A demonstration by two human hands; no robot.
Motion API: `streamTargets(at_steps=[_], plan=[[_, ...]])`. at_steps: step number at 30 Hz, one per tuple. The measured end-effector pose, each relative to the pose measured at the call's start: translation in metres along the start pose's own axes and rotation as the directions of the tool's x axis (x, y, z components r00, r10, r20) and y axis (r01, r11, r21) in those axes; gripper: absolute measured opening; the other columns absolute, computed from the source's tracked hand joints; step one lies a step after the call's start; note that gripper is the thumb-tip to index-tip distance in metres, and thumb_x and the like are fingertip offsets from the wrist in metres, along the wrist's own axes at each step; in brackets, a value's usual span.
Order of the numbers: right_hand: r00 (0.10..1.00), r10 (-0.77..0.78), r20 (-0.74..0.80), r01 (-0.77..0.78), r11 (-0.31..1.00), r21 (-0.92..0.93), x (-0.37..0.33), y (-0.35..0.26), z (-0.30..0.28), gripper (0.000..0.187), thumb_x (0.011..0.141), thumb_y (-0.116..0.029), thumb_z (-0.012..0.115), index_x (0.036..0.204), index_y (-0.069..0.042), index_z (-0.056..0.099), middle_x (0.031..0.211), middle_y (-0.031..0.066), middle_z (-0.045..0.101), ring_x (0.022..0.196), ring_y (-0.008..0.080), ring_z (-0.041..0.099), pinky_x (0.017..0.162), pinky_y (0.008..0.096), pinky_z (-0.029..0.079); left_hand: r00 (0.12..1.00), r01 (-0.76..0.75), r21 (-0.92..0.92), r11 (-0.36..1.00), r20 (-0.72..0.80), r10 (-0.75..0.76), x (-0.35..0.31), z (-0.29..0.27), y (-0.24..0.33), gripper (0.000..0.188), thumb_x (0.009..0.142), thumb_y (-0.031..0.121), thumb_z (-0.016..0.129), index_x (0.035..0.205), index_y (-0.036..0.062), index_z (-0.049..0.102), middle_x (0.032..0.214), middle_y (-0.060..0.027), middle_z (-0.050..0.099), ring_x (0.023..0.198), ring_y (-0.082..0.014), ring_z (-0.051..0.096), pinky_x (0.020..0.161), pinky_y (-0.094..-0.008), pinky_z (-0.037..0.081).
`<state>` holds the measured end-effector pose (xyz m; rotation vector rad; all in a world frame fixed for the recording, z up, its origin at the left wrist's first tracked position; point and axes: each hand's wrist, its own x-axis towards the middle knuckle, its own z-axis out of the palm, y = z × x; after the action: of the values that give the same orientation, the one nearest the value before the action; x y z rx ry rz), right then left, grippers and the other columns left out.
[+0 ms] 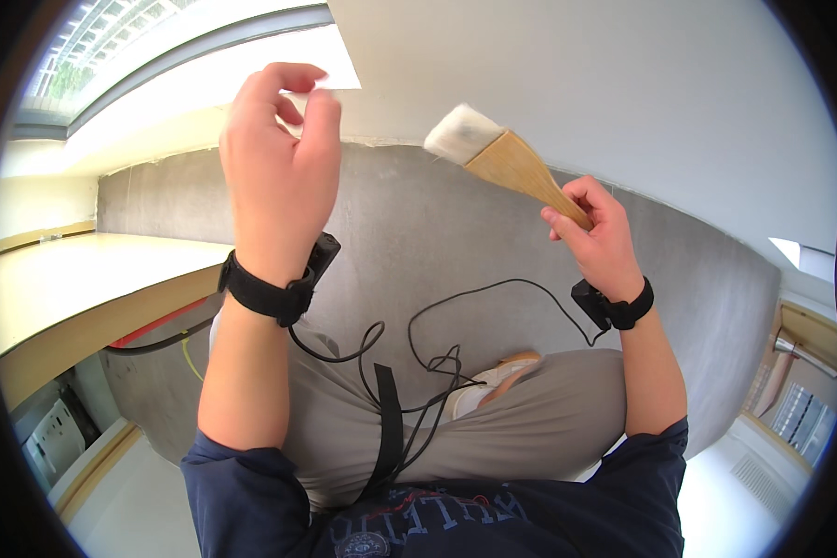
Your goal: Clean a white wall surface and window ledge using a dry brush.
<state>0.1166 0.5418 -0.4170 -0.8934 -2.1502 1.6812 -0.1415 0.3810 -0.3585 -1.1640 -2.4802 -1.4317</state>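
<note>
In my right hand [597,223] is a flat, wide brush [516,169], held by the narrow end of its wooden handle between thumb and fingers. Its white bristles [463,135] point up and to the left. My left hand [284,158] is raised in front of the wall, apart from the brush. Its fingers are curled, and the thumb and forefinger tips come close in a pinch. A pale blur shows at those tips, too small to make out. Each wrist wears a black strap [268,296] with a small black device.
Black cables [456,372] run from the wrist devices over my lap. A pale wooden table [102,279] stands on the left, below a window [74,74]. Ahead, a white wall [623,84] meets the grey floor [372,205]. Shelves [800,381] stand at the right.
</note>
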Motion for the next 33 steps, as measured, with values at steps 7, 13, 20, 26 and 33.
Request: streamTargets(at_steps=[7, 13, 20, 26, 33], plan=[[0.999, -0.052, 0.01, 0.053, 0.997, -0.063, -0.001, 0.002, -0.005, 0.015, 0.088, -0.002, 0.068, 0.088, -0.003, 0.052, 0.073, 0.001, 0.054, 0.067, 0.0089, 0.053, 0.062, 0.0255, 0.042, 0.946, -0.259, -0.161, 0.952, 0.155, 0.283, -0.011, 0.011, 0.015, 0.02, 0.083, 0.007, 0.062, 0.101, 0.0012, 0.065, 0.115, -0.0137, 0.062, 0.105, -0.0276, 0.06, 0.09, -0.0361, 0.047], [0.989, -0.146, 0.03, 0.149, 0.962, -0.229, 0.004, 0.012, 0.001, 0.01, 0.089, -0.003, 0.065, 0.088, -0.002, 0.055, 0.076, 0.0012, 0.052, 0.072, 0.0076, 0.05, 0.064, 0.025, 0.042, 0.903, -0.278, -0.247, 0.928, 0.263, 0.34, -0.023, 0.022, 0.0, 0.016, 0.081, 0.011, 0.068, 0.094, 0.0012, 0.067, 0.107, -0.0154, 0.065, 0.097, -0.0306, 0.064, 0.086, -0.0377, 0.051], [0.999, 0.008, 0.043, -0.001, 0.985, -0.172, 0.003, 0.028, -0.011, 0.015, 0.095, -0.011, 0.063, 0.091, -0.006, 0.05, 0.078, -0.0024, 0.044, 0.066, 0.0062, 0.045, 0.062, 0.0203, 0.039, 0.996, -0.086, -0.349, 0.933, -0.007, 0.089, -0.012, 0.033, 0.004, 0.014, 0.081, 0.013, 0.063, 0.081, -0.0009, 0.065, 0.078, -0.0185, 0.062, 0.082, -0.0348, 0.062, 0.075, -0.0429, 0.05], [0.952, 0.189, 0.242, -0.14, 0.968, -0.206, 0.026, 0.037, -0.006, 0.016, 0.098, -0.017, 0.06, 0.092, -0.005, 0.051, 0.072, -0.0029, 0.043, 0.06, 0.0063, 0.044, 0.059, 0.0212, 0.038, 0.96, -0.25, -0.146, 0.957, -0.166, 0.225, -0.03, 0.032, 0.007, 0.015, 0.078, 0.015, 0.065, 0.07, 0.0023, 0.064, 0.08, -0.0119, 0.064, 0.086, -0.031, 0.061, 0.078, -0.0387, 0.048], [0.903, 0.231, 0.362, -0.092, 0.927, -0.364, 0.04, 0.056, 0.009, 0.023, 0.1, -0.028, 0.057, 0.093, -0.005, 0.057, 0.069, -0.0016, 0.048, 0.062, 0.0087, 0.05, 0.055, 0.0262, 0.042, 0.897, -0.376, -0.071, 0.924, 0.221, 0.382, -0.054, 0.042, 0.021, 0.02, 0.075, 0.022, 0.069, 0.086, 0.0062, 0.068, 0.082, -0.0053, 0.066, 0.088, -0.0235, 0.061, 0.08, -0.0358, 0.047]])
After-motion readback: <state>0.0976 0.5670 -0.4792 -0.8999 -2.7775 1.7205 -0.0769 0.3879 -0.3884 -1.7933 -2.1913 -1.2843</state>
